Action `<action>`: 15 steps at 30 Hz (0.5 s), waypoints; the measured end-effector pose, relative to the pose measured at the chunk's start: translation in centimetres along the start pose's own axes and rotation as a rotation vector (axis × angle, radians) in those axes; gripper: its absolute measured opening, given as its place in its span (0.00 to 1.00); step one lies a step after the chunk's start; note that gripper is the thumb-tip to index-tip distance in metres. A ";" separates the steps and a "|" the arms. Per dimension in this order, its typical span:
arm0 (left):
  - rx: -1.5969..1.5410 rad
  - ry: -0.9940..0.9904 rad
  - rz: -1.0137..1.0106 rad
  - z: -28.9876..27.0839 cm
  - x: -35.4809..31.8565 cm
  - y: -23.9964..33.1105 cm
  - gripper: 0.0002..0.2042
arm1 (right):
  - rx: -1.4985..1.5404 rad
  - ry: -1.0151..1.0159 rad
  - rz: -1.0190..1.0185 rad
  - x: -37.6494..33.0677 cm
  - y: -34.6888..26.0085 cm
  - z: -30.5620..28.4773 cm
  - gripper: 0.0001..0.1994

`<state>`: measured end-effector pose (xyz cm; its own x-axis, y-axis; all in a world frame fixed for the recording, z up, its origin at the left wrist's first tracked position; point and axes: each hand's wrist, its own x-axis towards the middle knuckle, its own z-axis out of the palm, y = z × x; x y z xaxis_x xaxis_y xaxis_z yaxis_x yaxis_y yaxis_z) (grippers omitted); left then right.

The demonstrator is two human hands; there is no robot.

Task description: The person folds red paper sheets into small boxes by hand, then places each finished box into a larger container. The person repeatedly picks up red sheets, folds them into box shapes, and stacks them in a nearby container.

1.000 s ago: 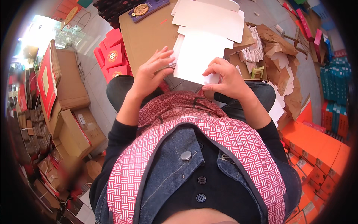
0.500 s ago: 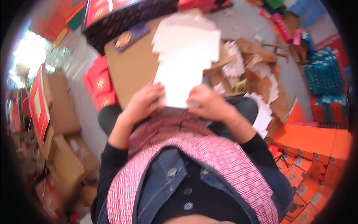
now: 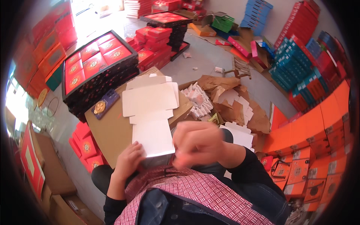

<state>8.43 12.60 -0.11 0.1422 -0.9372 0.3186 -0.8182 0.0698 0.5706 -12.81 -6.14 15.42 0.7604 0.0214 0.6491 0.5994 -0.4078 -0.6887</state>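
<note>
A flat white cardboard box blank (image 3: pixel 152 107) lies on a brown cardboard sheet (image 3: pixel 112 129) in front of me. My left hand (image 3: pixel 129 161) grips the blank's near left edge. My right hand (image 3: pixel 197 144) is blurred, raised just right of the blank's near end; I cannot tell if it holds anything. A small blue card with a gold disc (image 3: pixel 105 104) lies on the brown sheet's far left.
A black tray stack topped with red boxes (image 3: pixel 97 65) stands behind the sheet. Crumpled brown paper and white blanks (image 3: pixel 228 101) lie to the right. Orange boxes (image 3: pixel 318 131) pile at right, blue boxes (image 3: pixel 296 67) beyond, red boxes (image 3: pixel 84 146) at left.
The view has tilted up toward the room. My right hand has lifted off the blank's near right edge and now moves, blurred. My left hand keeps its hold.
</note>
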 end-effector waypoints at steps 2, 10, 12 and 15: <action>-0.014 -0.001 0.026 0.6 -0.2 -0.5 0.09 | -0.650 -0.090 0.138 -3.0 3.0 1.4 0.18; -0.048 0.041 0.048 0.5 -0.3 -0.8 0.08 | -1.134 -0.262 0.226 -11.7 8.3 5.7 0.11; -0.066 0.042 0.048 0.6 -0.4 -0.6 0.08 | -1.141 -0.266 0.203 -11.7 8.8 5.5 0.09; -0.047 0.050 0.053 0.4 -0.7 -0.8 0.08 | -1.108 -0.177 0.137 -9.1 7.7 6.0 0.07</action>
<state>8.75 13.07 -1.03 0.1286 -0.9135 0.3860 -0.7983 0.1356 0.5868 -13.67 -4.01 2.29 0.8803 0.0072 0.4743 0.0231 -0.9994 -0.0276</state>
